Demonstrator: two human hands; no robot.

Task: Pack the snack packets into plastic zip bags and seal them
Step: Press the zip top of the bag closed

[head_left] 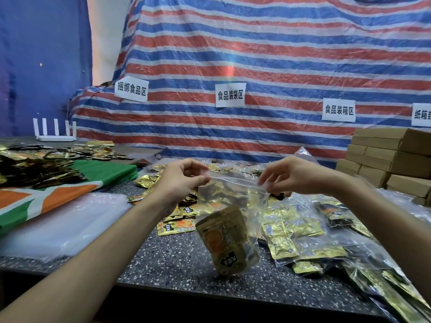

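A clear plastic zip bag (235, 194) hangs in the air above the speckled table (177, 257). Inside it, at the bottom, sit gold snack packets (227, 241). My left hand (182, 177) pinches the left end of the bag's zip strip. My right hand (291, 174) pinches the right end of the same strip. Loose gold packets (177, 226) lie on the table just behind and left of the bag.
Filled zip bags (310, 234) cover the table's right side. A stack of empty clear bags (60, 224) lies front left, beside a green and orange cloth (70, 190) and a heap of gold packets (35, 166). Cardboard boxes (391, 157) are stacked at the far right.
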